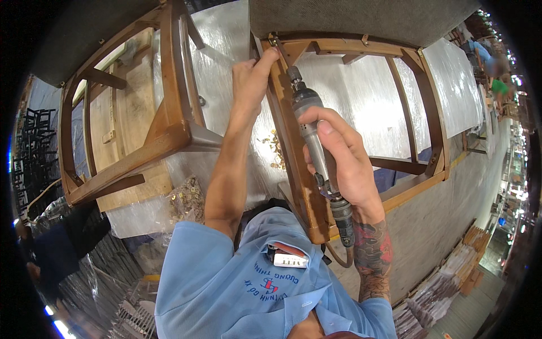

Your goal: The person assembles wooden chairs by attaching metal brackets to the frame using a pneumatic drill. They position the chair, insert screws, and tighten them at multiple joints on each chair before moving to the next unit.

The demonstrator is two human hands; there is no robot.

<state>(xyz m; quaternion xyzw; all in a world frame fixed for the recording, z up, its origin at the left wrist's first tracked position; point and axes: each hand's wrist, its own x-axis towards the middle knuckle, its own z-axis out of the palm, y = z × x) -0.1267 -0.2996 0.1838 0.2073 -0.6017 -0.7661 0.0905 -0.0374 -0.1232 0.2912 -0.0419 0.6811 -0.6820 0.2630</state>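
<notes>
My right hand (341,152) is wrapped around a pneumatic screwdriver (309,110), a grey and black tool with a hose at its rear. Its tip points toward the far corner of a brown wooden chair frame (305,186). At that corner, my left hand (251,79) is closed, thumb and fingertips pressed together against the side rail. Whatever the fingertips hold, if anything, is too small to make out. Near them sits a small metal bracket (272,40) where the frame meets a dark grey padded panel (361,17). Another bracket (365,39) is fixed along the far rail.
A second wooden chair frame (152,152) stands on the left. Small brass-coloured parts (275,148) lie scattered on the plastic-covered table (226,34). A clear bag of similar parts (187,200) is nearer me. An air hose (341,261) trails from the tool. Stacked flat pieces (446,282) stand at the lower right.
</notes>
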